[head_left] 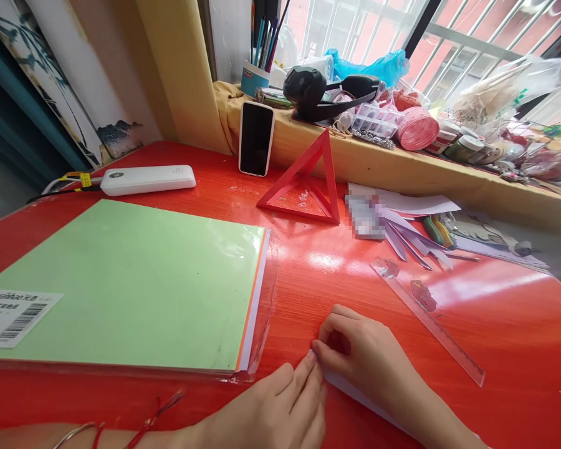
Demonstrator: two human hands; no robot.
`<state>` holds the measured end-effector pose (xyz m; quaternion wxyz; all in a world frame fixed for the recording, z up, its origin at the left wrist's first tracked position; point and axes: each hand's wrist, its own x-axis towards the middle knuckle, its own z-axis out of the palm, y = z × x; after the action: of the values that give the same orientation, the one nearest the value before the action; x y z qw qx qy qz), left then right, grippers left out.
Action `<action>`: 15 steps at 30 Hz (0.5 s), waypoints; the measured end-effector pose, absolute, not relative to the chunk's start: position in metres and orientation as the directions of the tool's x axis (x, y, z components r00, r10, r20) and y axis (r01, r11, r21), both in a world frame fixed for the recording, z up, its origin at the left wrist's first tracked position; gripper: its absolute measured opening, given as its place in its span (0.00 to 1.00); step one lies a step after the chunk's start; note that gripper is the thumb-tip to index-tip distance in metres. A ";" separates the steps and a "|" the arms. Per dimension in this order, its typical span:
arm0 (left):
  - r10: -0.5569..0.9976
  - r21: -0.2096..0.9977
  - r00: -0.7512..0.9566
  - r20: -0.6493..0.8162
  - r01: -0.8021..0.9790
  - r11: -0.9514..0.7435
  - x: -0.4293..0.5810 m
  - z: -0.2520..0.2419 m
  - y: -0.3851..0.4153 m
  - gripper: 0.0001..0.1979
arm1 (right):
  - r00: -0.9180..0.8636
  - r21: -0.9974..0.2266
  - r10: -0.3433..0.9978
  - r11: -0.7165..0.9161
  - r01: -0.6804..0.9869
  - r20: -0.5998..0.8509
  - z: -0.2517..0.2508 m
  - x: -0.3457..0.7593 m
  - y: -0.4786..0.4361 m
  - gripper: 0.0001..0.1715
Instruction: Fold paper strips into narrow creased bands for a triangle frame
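A pale lilac paper strip (362,399) lies on the red table near the front edge, partly under both hands. My left hand (285,399) rests at its far end, fingers together and fingertips pressed on the paper. My right hand (355,349) pinches the same end between thumb and curled fingers, its fingertips close to my left fingertips. To the left is a pack of coloured paper (135,287), green sheet on top, in a clear sleeve. A clear ruler (430,324) lies to the right of my right hand.
Behind stand a red paper pyramid frame (330,181) and a phone (256,139) leaning on the ledge. A white power bank (148,179) lies at the back left. Lilac paper scraps (406,234) and green-yellow handled pliers (437,231) lie at the back right. Craft supplies crowd the sill.
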<state>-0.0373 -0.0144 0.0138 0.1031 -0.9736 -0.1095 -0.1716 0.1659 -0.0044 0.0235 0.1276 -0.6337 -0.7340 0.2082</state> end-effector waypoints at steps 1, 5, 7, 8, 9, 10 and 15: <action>0.174 -0.181 0.915 0.363 0.253 -0.950 -0.037 0.012 -0.015 0.17 | -0.162 -0.457 0.984 0.110 0.883 -0.076 0.023 0.165 -0.004 0.08; 0.190 -0.208 0.900 0.392 0.288 -0.935 -0.035 0.002 -0.020 0.18 | -0.179 -0.416 0.982 0.142 0.898 -0.052 0.021 0.163 -0.003 0.07; 0.195 -0.216 0.895 0.400 0.299 -0.930 -0.034 -0.001 -0.022 0.18 | -0.193 -0.406 0.981 0.162 0.900 -0.036 0.021 0.164 -0.003 0.07; 0.195 -0.222 0.898 0.395 0.299 -0.928 -0.034 -0.002 -0.022 0.18 | -0.201 -0.402 0.979 0.172 0.899 -0.030 0.021 0.164 -0.003 0.07; 0.195 -0.230 0.900 0.391 0.301 -0.926 -0.034 -0.002 -0.023 0.18 | -0.208 -0.398 0.978 0.181 0.899 -0.025 0.021 0.164 -0.003 0.07; 0.196 -0.238 0.903 0.382 0.301 -0.923 -0.034 -0.003 -0.023 0.18 | -0.215 -0.393 0.977 0.190 0.900 -0.020 0.021 0.164 -0.004 0.07; 0.188 -0.291 0.909 0.372 0.307 -0.906 -0.033 -0.003 -0.023 0.18 | -0.219 -0.377 0.975 0.196 0.905 -0.021 0.021 0.163 -0.003 0.09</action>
<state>-0.0327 -0.0231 -0.0029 0.1742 -0.9613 -0.1288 -0.1702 0.1634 -0.0035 0.0212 0.1121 -0.6146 -0.7650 0.1562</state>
